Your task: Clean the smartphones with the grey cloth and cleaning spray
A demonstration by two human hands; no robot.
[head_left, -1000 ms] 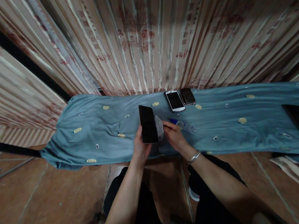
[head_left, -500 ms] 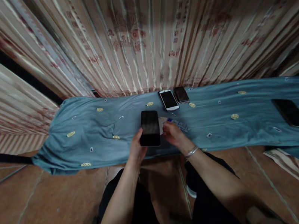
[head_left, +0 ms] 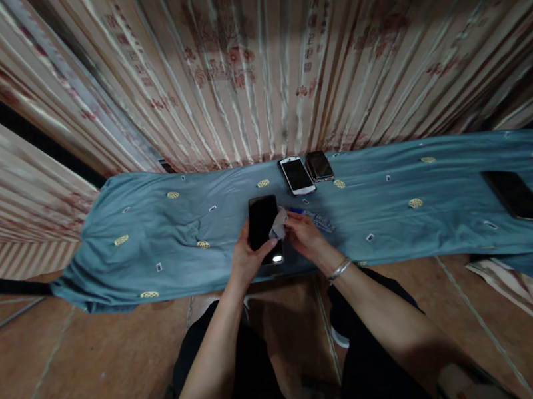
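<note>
My left hand (head_left: 249,257) is closed on a black smartphone (head_left: 260,218), its thumb lying across the screen side. A small patch of light glares at the phone's lower end. In my right hand (head_left: 304,231), pinched between the fingers, is a small grey cloth (head_left: 278,224). The cloth hangs over the phone's right edge, close to my left thumb. Just beyond my right fingers lies a clear and blue plastic packet (head_left: 317,220), partly hidden by the hand.
A blue patterned sheet (head_left: 382,228) covers the long surface. A white-framed phone (head_left: 298,175) and a small dark device (head_left: 320,166) lie at the back. Far right is a large black phone or tablet (head_left: 517,195). Striped curtains (head_left: 225,64) hang behind.
The grey cloth has come from beside the phone to over its right edge. My left thumb has moved across the phone, which now shows a glare near its bottom.
</note>
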